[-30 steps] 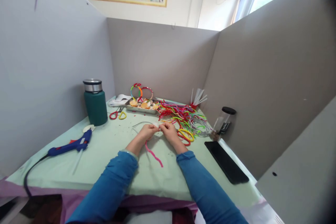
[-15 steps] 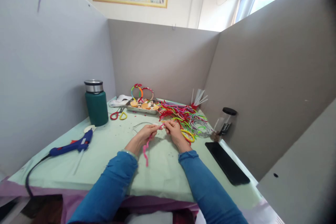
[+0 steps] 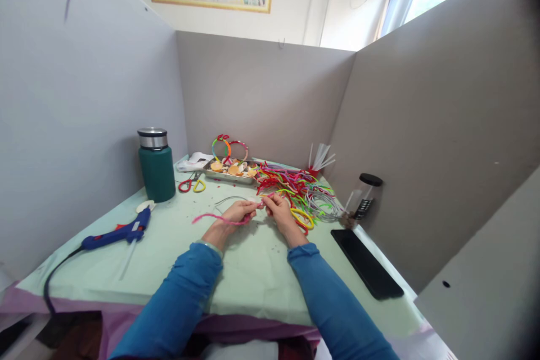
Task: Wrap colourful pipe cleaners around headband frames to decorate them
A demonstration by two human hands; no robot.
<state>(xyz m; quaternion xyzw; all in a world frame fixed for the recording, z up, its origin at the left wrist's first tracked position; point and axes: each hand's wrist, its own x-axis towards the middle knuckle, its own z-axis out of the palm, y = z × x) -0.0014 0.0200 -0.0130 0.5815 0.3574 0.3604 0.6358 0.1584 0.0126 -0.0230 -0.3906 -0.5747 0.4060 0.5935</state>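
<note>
A fuzzy pink pipe cleaner (image 3: 214,216) is pinched between my two hands above the middle of the table. My left hand (image 3: 237,215) is closed on it, and its loose tail stretches out to the left across that wrist. Close beside it, my right hand (image 3: 278,211) pinches the same strand near its other end with thumb and forefinger. The small stretch between the fingertips is mostly hidden. Just behind my right hand lies a heap of coloured pipe cleaners (image 3: 291,180), and yellow-handled scissors (image 3: 304,218) rest by its wrist.
On the left stand a green flask (image 3: 156,171) and a blue glue gun (image 3: 120,235) with its cord. Scissors (image 3: 192,185) and a metal tray (image 3: 230,178) of craft pieces lie farther back. A black phone (image 3: 366,263) and a clear bottle (image 3: 363,199) are at right. Partitions enclose the table.
The pink pipe cleaner's loose tail has swung from hanging down below my left hand to stretching out leftward. Both hands stay close together with their pinch kept.
</note>
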